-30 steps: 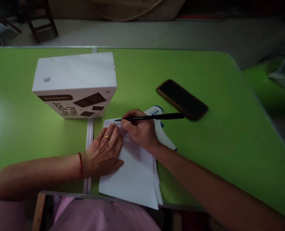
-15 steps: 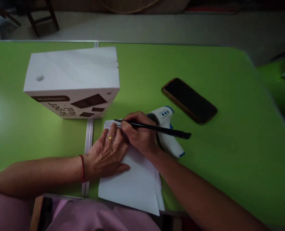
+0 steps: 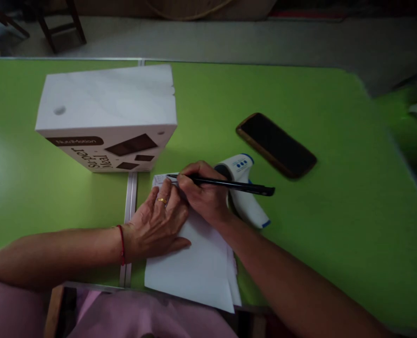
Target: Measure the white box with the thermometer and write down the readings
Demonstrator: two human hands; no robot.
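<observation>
A black pen (image 3: 234,184) is pinched in my right hand (image 3: 206,195), its tip on the top edge of a stack of white paper (image 3: 194,267). Small marks show on the paper at its upper left corner. My left hand (image 3: 161,218), with a gold ring and a red string bracelet, lies flat on the sheets, fingers stretched out, close to the pen tip. Just beyond my right hand lies a white and blue infrared thermometer (image 3: 246,202), partly hidden behind that hand.
A white NutriMotion box (image 3: 106,101) stands on the green table (image 3: 335,234), beyond my left hand. To the right lies a dark smartphone (image 3: 276,145) in a brown case. A metal seam (image 3: 131,202) runs across the tabletop. Dark wooden stool legs (image 3: 62,28) stand on the floor behind.
The back end of the pen has swung slightly left and up as my right hand shifts a little. My left hand stays on the paper.
</observation>
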